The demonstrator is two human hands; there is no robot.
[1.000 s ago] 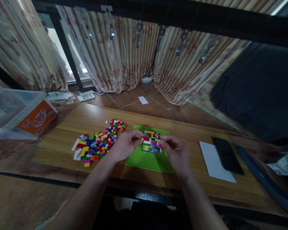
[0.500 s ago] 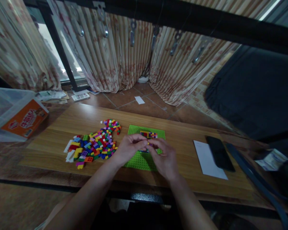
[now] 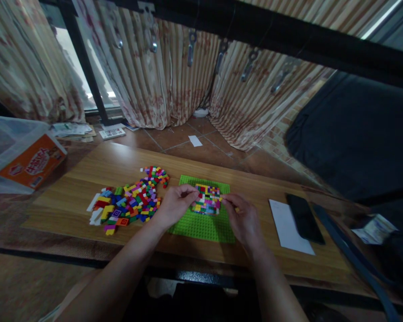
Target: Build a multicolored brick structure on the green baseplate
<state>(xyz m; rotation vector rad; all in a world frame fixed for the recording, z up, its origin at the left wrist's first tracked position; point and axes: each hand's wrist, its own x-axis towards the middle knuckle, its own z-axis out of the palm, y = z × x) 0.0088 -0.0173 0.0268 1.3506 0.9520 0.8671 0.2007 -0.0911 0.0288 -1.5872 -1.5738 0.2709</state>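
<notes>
A block of many small coloured toy bricks [image 3: 206, 201] sits on the green studded baseplate [image 3: 201, 231]. At its right edge my right hand [image 3: 245, 218] pinches a small yellow brick [image 3: 220, 199] between thumb and forefinger. My left hand [image 3: 176, 205] is at the block's left edge, thumb and forefinger pressed together; anything between those tips is too small to make out. To the left of that hand, loose bricks [image 3: 139, 199] of many colours lie in a spread-out heap on the wooden table [image 3: 77, 179].
A white sheet of paper [image 3: 285, 230] and a black phone [image 3: 304, 218] lie toward the table's right end. Beyond the left end stands a clear plastic bin [image 3: 6, 147] with an orange label. A dark strap [image 3: 352, 250] runs past the right end.
Both hands came together over the block, then parted to its two sides. A yellow piece seen at my left fingertips earlier now shows at my right fingertips. The view shifted slightly.
</notes>
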